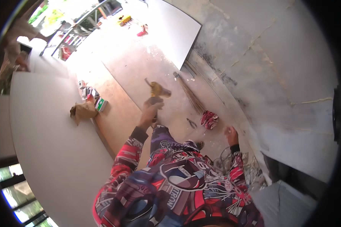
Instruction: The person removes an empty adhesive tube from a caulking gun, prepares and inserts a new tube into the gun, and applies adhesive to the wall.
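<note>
My left hand [151, 109] is closed around the handle of a yellow power drill [155, 89], held out ahead of my body. The drill is blurred, with a thin dark piece sticking out at its upper left. My right hand [231, 135] hangs by my side with loosely bent fingers, and nothing shows in it. Nearest to that hand, a crumpled red-and-white cloth [209, 119] lies on the floor. Left of the cloth is a small dark pliers-like tool [191, 123]. A stick broom [189, 94] lies beyond the cloth.
A large pale panel [53, 143] stands at left beside a wooden board [113, 102]. A brown paper bag [83, 111] and small boxes [101, 104] rest there. A white panel [174, 34] leans against the stained wall [261, 56]. A person's hand [22, 63] shows at far left.
</note>
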